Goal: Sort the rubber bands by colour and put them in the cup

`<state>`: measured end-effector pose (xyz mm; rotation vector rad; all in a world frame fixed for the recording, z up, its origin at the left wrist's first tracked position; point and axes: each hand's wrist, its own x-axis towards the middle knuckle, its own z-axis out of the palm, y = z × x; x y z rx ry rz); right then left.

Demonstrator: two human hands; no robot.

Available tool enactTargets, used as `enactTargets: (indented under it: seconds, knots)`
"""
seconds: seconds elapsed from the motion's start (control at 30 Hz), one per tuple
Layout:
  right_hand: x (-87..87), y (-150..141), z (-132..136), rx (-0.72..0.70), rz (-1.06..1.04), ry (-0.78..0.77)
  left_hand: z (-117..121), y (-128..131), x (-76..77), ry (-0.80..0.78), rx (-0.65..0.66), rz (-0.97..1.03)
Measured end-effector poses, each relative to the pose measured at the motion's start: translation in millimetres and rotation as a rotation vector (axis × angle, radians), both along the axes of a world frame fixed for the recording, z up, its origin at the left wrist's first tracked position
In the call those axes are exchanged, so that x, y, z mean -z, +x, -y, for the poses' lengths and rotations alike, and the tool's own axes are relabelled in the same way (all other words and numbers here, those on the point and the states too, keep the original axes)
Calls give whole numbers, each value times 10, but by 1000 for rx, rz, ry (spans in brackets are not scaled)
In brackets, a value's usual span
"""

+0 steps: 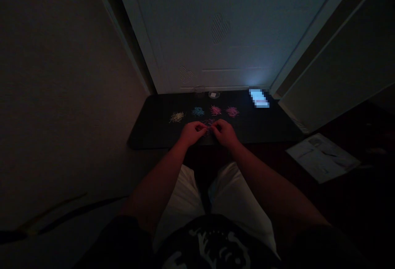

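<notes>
Purple pile (209,122) at the near edge, both hands on it

Position: the pile of small, thin purple pieces lies on the dark table (262,127), between your hands and close to the edge on your side. Four other piles form a rough row beyond it, left to right: pale yellow (177,117), blue (198,111), bright pink (215,110), duller pink (232,112). A small round dish (214,95) and a glowing, pixelated rectangle (259,98) sit toward the door.

Hands: your left hand (193,132) and right hand (224,132) face each other across the purple pile. Fingers are curled, thumbs drawn in near the fingertips, only a small opening at each. Whether either pinches a piece cannot be told; light too dim, pieces too fine.

Step in hand (judged): close fingertip handling at the purple pile, both hands together; the other four are untouched.

Next move (judged): calls for a light, narrow pinch and small finger motions, wrists low, so that loose pieces do not scatter or slip over the near edge.
</notes>
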<state>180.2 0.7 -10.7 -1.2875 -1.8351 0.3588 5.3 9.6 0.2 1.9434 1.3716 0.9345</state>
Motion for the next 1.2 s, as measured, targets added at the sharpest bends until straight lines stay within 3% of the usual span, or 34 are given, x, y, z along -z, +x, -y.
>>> enactTargets:
  seconds: [0.17, 0.43, 0.6, 0.87, 1.2]
  knots:
    - [11, 29, -13, 119, -86, 1, -51, -41, 44, -18, -138, 196]
    - [43, 32, -25, 114, -50, 5, -137, -117, 52, -26, -243, 427]
    - [47, 25, -19, 84, -36, -11, -118, -96, 74, -20, -166, 366]
    - [12, -4, 12, -8, 40, 5, -2, 0, 20, -10, 43, 74]
    - [1, -9, 25, -68, 81, 5, 11, -2, -15, -7, 44, 52]
